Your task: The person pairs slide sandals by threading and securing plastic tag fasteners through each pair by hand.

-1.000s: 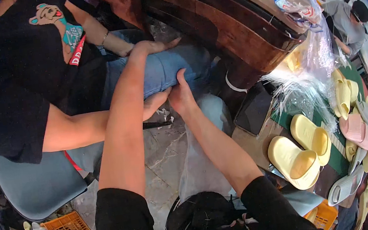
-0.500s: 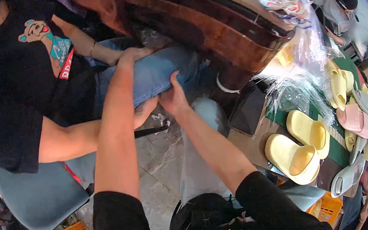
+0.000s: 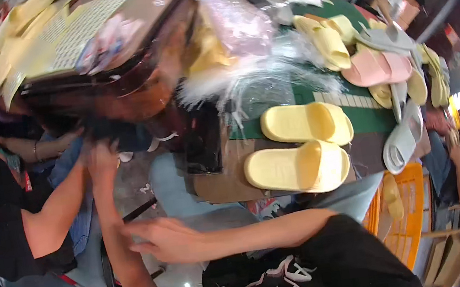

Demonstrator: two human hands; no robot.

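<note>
Our left hand [image 3: 103, 160] is raised beside the knee of the seated person in blue jeans [image 3: 75, 181]; blur keeps us from telling whether its fingers grip anything. Our right hand [image 3: 164, 239] lies flat and spread, fingers pointing left, grasping nothing, over the grey floor below the table.

We take the near yellow slide sandal [image 3: 297, 166] as our landmark. It lies on the brown table edge [image 3: 218, 183], well right of both hands, its long axis running left to right with the open toe end to the right. Just above it, a second yellow sandal [image 3: 306, 123] lies parallel on the green mat [image 3: 378, 118]. Up and to the right sit a pink sandal [image 3: 374, 69] and grey ones [image 3: 404, 141]. Below and to the right, an orange plastic crate [image 3: 408, 218] holds one yellowish sandal [image 3: 391, 195], standing on end. Up and to the left, clear plastic bags [image 3: 249, 25] are heaped.
</note>
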